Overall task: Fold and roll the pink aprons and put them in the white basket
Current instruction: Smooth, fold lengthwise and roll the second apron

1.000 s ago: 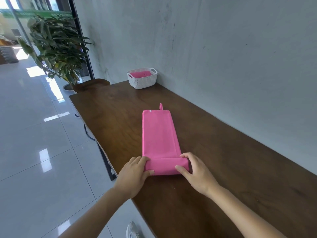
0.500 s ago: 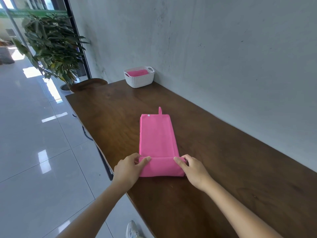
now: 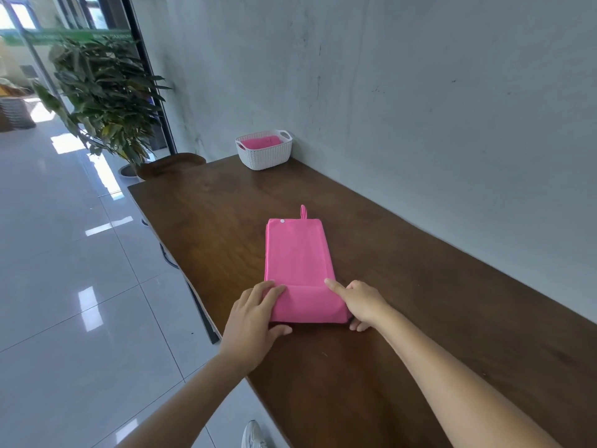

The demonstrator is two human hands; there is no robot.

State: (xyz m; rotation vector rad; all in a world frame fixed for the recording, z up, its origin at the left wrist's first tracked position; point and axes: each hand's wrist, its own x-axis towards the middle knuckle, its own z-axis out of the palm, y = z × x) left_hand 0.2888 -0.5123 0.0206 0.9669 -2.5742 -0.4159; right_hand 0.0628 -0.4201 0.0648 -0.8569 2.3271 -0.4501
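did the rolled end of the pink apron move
Yes, forward: the rolled end lies nearer the hanging loop, less flat cloth between.

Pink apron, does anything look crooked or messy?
Nothing stands out. The pink apron lies flat and neatly folded on the table, its near end rolled evenly and gripped by the left hand and right hand. Only its small hanging loop pokes out.

Matt cloth apron (image 3: 298,253) (wood table (image 3: 420,286))

Both bare forearms reached forward. The left hand (image 3: 255,321) and right hand (image 3: 363,302) each pinched one end of the pink apron (image 3: 297,253) roll — fingers on top, thumbs under the near edge.
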